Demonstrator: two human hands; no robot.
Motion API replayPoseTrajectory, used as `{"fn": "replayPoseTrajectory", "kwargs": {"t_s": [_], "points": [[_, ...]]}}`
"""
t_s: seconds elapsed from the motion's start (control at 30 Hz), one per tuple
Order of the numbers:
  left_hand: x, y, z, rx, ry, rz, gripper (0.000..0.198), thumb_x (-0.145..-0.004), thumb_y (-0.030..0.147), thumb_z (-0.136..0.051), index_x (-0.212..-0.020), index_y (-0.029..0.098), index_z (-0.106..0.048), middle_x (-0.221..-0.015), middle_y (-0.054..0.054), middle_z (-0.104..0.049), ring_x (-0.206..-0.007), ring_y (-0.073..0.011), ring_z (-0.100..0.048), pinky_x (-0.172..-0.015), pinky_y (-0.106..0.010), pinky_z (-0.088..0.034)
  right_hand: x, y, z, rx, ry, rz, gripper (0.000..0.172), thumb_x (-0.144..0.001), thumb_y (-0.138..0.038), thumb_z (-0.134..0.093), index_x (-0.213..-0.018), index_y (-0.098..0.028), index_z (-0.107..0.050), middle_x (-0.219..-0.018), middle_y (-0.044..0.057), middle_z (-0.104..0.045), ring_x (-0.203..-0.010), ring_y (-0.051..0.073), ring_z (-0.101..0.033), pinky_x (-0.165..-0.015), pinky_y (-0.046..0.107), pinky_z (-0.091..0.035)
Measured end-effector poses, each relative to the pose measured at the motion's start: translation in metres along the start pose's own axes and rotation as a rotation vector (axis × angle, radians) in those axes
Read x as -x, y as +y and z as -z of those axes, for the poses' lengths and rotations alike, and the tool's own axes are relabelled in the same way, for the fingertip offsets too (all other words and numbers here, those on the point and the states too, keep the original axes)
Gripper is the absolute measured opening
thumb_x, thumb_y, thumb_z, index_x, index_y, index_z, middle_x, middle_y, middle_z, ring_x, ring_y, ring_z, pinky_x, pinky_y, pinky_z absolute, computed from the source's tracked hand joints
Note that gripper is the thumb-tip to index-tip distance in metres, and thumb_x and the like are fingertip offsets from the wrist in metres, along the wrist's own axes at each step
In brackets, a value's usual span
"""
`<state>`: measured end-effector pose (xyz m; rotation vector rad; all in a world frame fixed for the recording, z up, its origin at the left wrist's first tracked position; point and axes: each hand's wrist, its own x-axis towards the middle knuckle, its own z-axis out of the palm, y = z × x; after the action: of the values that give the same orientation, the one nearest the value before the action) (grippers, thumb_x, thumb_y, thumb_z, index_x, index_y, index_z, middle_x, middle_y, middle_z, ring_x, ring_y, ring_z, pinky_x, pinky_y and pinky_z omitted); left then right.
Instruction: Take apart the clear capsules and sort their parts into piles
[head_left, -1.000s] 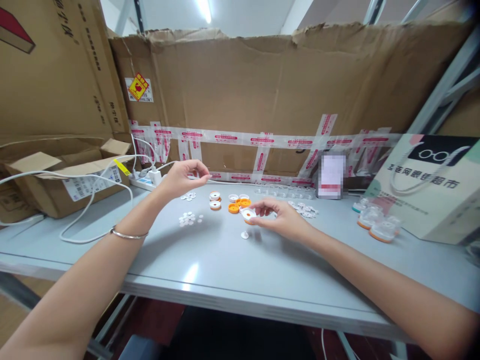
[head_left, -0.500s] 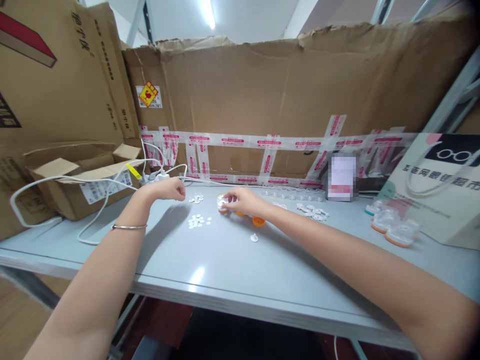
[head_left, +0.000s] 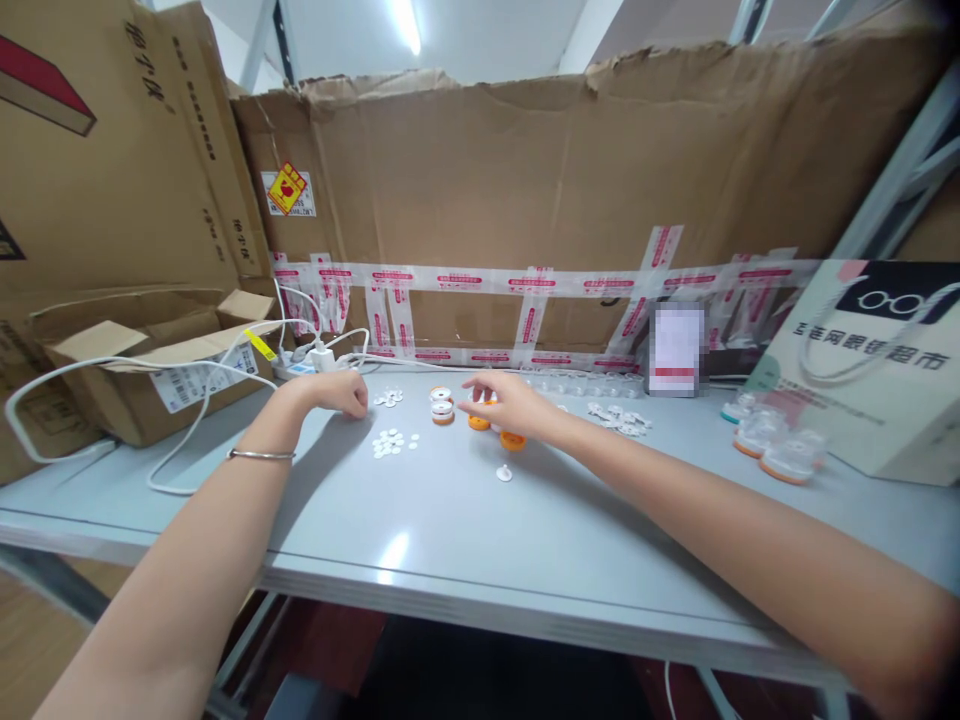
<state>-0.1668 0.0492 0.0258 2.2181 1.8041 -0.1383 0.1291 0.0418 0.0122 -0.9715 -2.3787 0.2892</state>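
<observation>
My left hand (head_left: 341, 393) is curled into a closed fist by the table's back left; what it holds, if anything, is hidden. Just right of it lie small white pieces (head_left: 388, 398) and a group of small white discs (head_left: 390, 443). Fingers apart, my right hand (head_left: 510, 405) hovers beside orange round caps (head_left: 513, 440), partly covering them. Left of its fingertips stands a white round part with an orange base (head_left: 442, 412), with a similar part (head_left: 441, 394) behind it. A white disc with a stem (head_left: 504, 473) lies nearer me.
White pieces (head_left: 619, 419) and a row of clear cups (head_left: 589, 386) lie at the back right. Clear pieces with orange bases (head_left: 793, 457) stand before a paper bag (head_left: 877, 370). White cables (head_left: 154, 478) and an open carton (head_left: 127, 390) occupy the left; large cardboard (head_left: 465, 180) walls the back.
My right hand has let go of the white round part with the orange base and moved right toward the orange caps. My left fist stays nearly in place.
</observation>
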Motion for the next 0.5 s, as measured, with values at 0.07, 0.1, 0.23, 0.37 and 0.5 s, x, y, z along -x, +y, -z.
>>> {"fn": "replayPoseTrajectory", "kwargs": {"t_s": [0.07,0.1,0.23,0.37,0.5], "points": [[-0.001,0.001,-0.001,-0.007,-0.004,-0.008,0.021,-0.055,0.028,-0.05,-0.065,0.014,-0.063,-0.064,-0.003,-0.062,-0.061,-0.0152,-0.052,-0.055,-0.022,-0.037,0.019,0.005,0.015,0.007,0.003,0.014,0.029,-0.077,-0.039,-0.054,-0.094,-0.018,-0.062,-0.085,0.004,-0.063,-0.075,0.015,-0.056,-0.066,0.025,-0.04],[0.0,0.003,-0.001,-0.011,-0.004,-0.012,0.02,-0.055,0.027,-0.05,-0.065,0.014,-0.062,-0.063,-0.002,-0.061,-0.06,-0.0147,-0.052,-0.054,-0.021,-0.036,0.028,0.009,0.025,0.008,0.003,0.001,0.029,-0.077,-0.039,-0.053,-0.095,-0.018,-0.062,-0.085,0.004,-0.063,-0.076,0.015,-0.056,-0.066,0.025,-0.04],[0.004,0.008,-0.001,-0.008,-0.013,-0.015,0.02,-0.056,0.027,-0.05,-0.065,0.014,-0.063,-0.063,-0.002,-0.061,-0.059,-0.0134,-0.051,-0.054,-0.02,-0.034,0.071,0.041,0.079,0.02,0.09,-0.231,0.03,-0.074,-0.044,-0.055,-0.09,-0.019,-0.064,-0.087,0.004,-0.064,-0.077,0.016,-0.056,-0.066,0.026,-0.041],[0.005,0.019,0.001,-0.019,0.079,-0.046,0.02,-0.062,0.033,-0.054,-0.061,0.014,-0.061,-0.056,-0.001,-0.058,-0.055,-0.0118,-0.049,-0.051,-0.02,-0.032,0.112,0.089,0.141,0.029,0.144,-0.655,0.028,-0.072,-0.043,-0.058,-0.085,-0.018,-0.064,-0.089,0.005,-0.065,-0.08,0.017,-0.056,-0.07,0.026,-0.04],[0.006,0.058,-0.003,-0.015,0.502,-0.231,0.039,-0.079,0.045,-0.041,-0.059,0.014,-0.055,-0.053,0.0,-0.053,-0.051,-0.0097,-0.043,-0.049,-0.021,-0.027,0.138,0.129,0.177,0.275,0.235,-0.919,0.028,-0.07,-0.044,-0.059,-0.084,-0.019,-0.062,-0.09,0.006,-0.065,-0.078,0.018,-0.055,-0.066,0.027,-0.039]]}}
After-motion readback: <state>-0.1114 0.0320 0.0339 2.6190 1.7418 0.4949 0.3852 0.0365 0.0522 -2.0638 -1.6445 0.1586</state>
